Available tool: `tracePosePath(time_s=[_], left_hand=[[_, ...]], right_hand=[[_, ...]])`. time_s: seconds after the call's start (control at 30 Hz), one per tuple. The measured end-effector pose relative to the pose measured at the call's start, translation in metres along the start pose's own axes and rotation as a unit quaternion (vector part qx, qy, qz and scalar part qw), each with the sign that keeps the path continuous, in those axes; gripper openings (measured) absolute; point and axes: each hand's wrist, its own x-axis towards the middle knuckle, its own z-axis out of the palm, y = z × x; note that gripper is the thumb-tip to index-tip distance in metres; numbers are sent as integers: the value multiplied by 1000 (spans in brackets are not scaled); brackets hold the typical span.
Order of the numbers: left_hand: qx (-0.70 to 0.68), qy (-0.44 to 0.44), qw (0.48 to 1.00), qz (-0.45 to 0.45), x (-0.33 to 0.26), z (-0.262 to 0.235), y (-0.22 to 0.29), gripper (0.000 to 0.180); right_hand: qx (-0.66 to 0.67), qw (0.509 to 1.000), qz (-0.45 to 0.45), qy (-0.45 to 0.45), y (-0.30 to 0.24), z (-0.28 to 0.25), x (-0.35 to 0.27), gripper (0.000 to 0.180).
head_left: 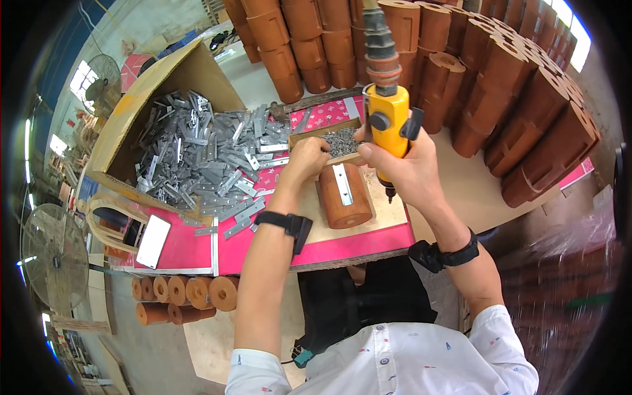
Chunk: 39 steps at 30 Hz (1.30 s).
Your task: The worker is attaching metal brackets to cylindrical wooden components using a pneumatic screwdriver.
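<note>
On the pink tabletop (191, 247) I see a brown wooden block (344, 197) with a metal plate (342, 184) lying on its top. My right hand (403, 164) is closed around a yellow screwdriver (387, 118), held upright just beside the block. My left hand (306, 160) has its fingers curled at the edge of a small tray of screws (340, 141), touching it. A pile of plates (204, 155) spills from a cardboard box (131, 118) on the left.
</note>
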Motion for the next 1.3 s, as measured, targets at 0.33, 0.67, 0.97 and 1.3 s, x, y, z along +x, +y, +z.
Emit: tracePosePath(time_s=[0.33,0.67,0.97,1.3], left_hand=[[-73,7,996,-46,1,4,9,14],[-144,172,973,56,-3,15,1,16],[-452,159,877,-30,-40,-21,33,16],[-431,107,895,-35,-104,-23,72,26]], right_hand=[[-38,999,21,5,1,-13,0,32],[-30,999,18,17,-5,-13,-5,32],[-50,998,11,20,-8,-10,0,32],[-8,999,-53,9,-16,29,43,33]])
